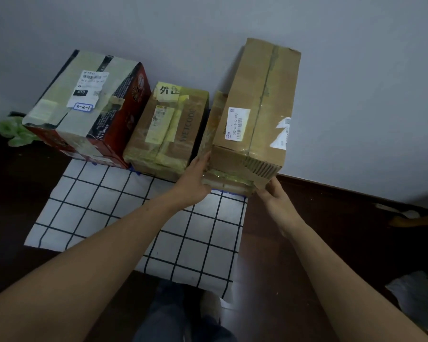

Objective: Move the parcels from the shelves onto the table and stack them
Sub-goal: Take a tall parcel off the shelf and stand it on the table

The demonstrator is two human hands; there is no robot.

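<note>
Three parcels stand along the back of the table, against the wall. At the right, a long brown cardboard parcel [260, 102] lies on top of a lower taped box [229, 182]. My left hand [195, 176] presses against the near left corner of this stack, and my right hand [273, 193] holds its near right corner from below. A taped brown parcel [168, 129] with yellow tape sits in the middle. A red and black parcel [84, 107] with a white label stands at the left.
A white cloth with a dark grid [143, 218] covers the table under the parcels. Green plastic [13, 132] lies at the far left. The dark floor [344, 218] lies to the right, with a grey bag [415, 294] on it. My legs show below the table edge.
</note>
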